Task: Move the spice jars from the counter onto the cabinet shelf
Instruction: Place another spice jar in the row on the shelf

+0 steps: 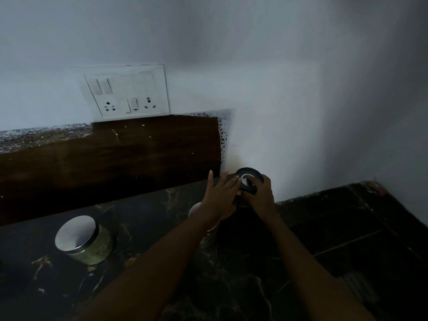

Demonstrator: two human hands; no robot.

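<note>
Wall (231,54): plain white, fills the whole top half, pretty dim lighting overall.
Surface (243,274): dark marble-look stone with pale veins, runs along the bottom and turns the corner at the right.
Backsplash panel (115,154): dark wood-grain strip behind the surface, speckled grey stone edge poking out above it on the left.
Switch plate (126,92): white, on the wall just above the wood strip, two sockets and a few rocker switches.
Left hand (218,200): reaching in from below, fingers spread and mostly straight, resting against the side of the dark-lid jar, not wrapped round it.
Right hand (262,196): fingers curled round the dark-lid jar from the right, gripping it just under the lid.
Steel-lid jar (84,240): clear glass, shiny round metal lid, greenish-yellow stuff inside filling most of it, sitting on the surface well left of the hands.
Dark-lid jar (249,180): navy round lid with a white logo, tilted toward the camera, back near the wall corner; body mostly hidden by both hands, contents impossible to tell, also hard to say if lifted or touching the surface.
Third jar (208,224): pale lid edge and glass side barely peeking out under the left wrist, contents not visible.
</note>
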